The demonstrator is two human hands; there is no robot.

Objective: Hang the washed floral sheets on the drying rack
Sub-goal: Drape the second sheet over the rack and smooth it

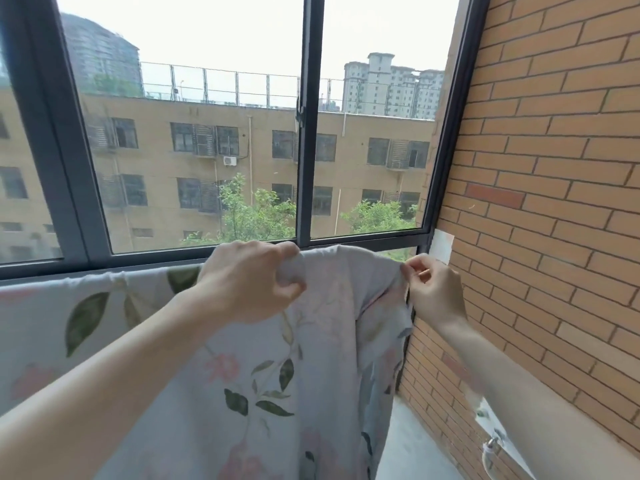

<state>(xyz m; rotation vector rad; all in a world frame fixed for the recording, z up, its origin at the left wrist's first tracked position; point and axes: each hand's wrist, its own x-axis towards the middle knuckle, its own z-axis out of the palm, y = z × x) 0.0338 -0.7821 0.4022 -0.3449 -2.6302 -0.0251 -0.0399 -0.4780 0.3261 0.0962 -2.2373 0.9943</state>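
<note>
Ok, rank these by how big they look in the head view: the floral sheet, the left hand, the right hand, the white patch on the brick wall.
1. floral sheet
2. left hand
3. right hand; it looks smaller than the left, though distance from the camera may account for that
4. white patch

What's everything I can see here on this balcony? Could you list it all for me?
Sheet: one, pale grey with pink flowers and green leaves, draped along the window's foot, hanging down the middle.
Window: one, dark frame, several panes, across the back.
Brick wall: one, orange-tan, right side.
Tap: one, metal, low on the wall.
Patch: one, white, on the wall beside the window corner.
Buildings: several, tan and grey, outside.
Trees: green, outside below.
Left hand: gripping the sheet's top edge.
Right hand: pinching the sheet's right corner.
</note>
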